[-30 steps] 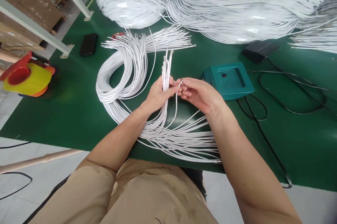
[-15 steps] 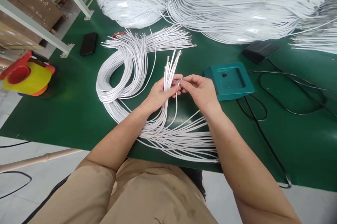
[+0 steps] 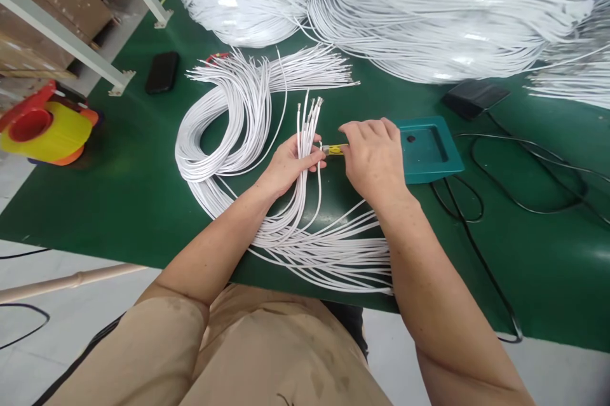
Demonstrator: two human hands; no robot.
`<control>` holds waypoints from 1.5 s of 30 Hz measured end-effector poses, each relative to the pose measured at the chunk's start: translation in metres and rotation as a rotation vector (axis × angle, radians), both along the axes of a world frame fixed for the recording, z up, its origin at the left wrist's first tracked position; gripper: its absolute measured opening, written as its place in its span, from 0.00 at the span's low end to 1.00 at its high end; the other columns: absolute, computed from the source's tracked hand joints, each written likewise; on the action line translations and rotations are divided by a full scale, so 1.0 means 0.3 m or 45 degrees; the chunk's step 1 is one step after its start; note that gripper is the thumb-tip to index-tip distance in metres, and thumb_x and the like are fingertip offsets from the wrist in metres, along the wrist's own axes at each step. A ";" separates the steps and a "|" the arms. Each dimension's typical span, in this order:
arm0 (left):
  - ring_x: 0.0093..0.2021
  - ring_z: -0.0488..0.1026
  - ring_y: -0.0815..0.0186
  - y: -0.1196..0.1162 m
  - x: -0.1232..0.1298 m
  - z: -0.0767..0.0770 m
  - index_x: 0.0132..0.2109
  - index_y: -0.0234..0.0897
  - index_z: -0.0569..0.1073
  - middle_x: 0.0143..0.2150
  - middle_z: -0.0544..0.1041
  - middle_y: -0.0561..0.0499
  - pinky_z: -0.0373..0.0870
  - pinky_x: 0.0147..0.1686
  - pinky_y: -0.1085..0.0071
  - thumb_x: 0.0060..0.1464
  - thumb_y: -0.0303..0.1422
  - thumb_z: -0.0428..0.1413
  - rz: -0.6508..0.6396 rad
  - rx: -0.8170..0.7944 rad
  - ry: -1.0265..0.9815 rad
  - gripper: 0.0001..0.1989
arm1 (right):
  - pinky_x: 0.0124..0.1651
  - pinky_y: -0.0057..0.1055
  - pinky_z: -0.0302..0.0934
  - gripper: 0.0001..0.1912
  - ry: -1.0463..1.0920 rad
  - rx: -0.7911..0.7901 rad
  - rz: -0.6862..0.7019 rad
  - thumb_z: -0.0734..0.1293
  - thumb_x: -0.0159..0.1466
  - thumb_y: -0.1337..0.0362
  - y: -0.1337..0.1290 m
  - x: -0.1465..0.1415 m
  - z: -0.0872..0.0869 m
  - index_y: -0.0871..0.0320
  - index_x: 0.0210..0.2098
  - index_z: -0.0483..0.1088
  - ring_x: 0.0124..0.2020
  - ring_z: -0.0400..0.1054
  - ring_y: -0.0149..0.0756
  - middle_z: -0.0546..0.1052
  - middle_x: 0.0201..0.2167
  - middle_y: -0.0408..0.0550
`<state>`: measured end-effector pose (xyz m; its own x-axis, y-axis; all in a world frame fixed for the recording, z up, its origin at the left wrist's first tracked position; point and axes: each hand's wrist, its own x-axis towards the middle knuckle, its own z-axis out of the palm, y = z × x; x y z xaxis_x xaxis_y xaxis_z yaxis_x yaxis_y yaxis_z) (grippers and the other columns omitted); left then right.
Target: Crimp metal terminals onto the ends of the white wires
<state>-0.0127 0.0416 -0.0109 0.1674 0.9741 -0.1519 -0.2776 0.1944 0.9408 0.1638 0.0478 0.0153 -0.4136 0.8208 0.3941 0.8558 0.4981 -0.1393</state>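
Reaching inward, both forearms angle toward each other, right hand (image 3: 376,155) palm down

No readable text or labels anywhere.

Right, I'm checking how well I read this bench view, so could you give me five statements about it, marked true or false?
1. The left hand holds several white wires. True.
2. The right hand is empty. False: its fingers hold a small yellow tool.
3. The coiled wire bundle lies on the green table. True.
4. The teal tray is beside the left hand. False: it is next to the right hand.
5. The black case sits on top of the coiled wire bundle. False: it lies on the green table, apart from the bundle.
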 end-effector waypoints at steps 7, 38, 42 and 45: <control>0.25 0.74 0.75 0.007 0.005 0.002 0.43 0.32 0.69 0.26 0.72 0.59 0.75 0.37 0.72 0.45 0.28 0.66 0.071 0.012 0.114 0.19 | 0.53 0.46 0.56 0.12 -0.085 -0.165 -0.006 0.60 0.61 0.75 0.033 0.025 0.001 0.60 0.37 0.74 0.40 0.67 0.46 0.78 0.32 0.55; 0.31 0.77 0.73 0.014 -0.027 -0.001 0.44 0.36 0.70 0.44 0.78 0.50 0.67 0.27 0.78 0.44 0.32 0.66 0.094 0.088 0.252 0.19 | 0.52 0.43 0.59 0.13 0.310 -0.124 0.117 0.59 0.69 0.63 -0.029 0.040 0.029 0.57 0.46 0.74 0.48 0.66 0.46 0.78 0.46 0.55; 0.31 0.74 0.73 0.016 -0.025 -0.002 0.44 0.36 0.70 0.37 0.77 0.54 0.68 0.32 0.77 0.42 0.34 0.68 0.094 0.100 0.154 0.22 | 0.44 0.37 0.60 0.11 0.146 -0.434 0.571 0.62 0.66 0.67 -0.088 -0.051 0.050 0.58 0.33 0.77 0.41 0.67 0.43 0.78 0.35 0.54; 0.38 0.75 0.71 0.015 -0.027 0.003 0.43 0.35 0.74 0.40 0.78 0.51 0.70 0.39 0.75 0.43 0.35 0.68 0.111 0.043 0.136 0.20 | 0.35 0.35 0.58 0.11 -0.020 -0.752 0.475 0.65 0.64 0.67 -0.124 -0.088 0.065 0.60 0.28 0.77 0.32 0.67 0.41 0.77 0.28 0.56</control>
